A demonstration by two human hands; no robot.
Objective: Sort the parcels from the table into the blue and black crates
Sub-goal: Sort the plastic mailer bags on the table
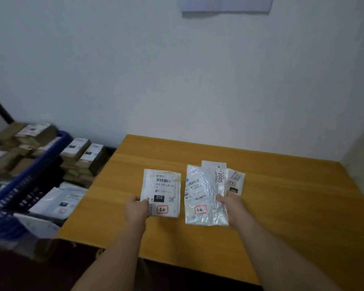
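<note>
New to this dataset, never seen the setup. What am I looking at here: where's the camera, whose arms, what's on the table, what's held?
No machine: a person's bare arms, filmed by one wide-angle camera on their head, looking down and forward. The left hand grips a white parcel marked 010. The right hand holds a fanned stack of plastic mailers over the wooden table. To the left, a blue crate holds brown boxes, with more parcels piled beside it.

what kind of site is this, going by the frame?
Probably a small parcel-sorting or mailroom corner. Flat mailers with barcode labels lie on a wooden table, the left hand holds another labelled parcel, and a blue crate beside the table is heaped with parcels.
</note>
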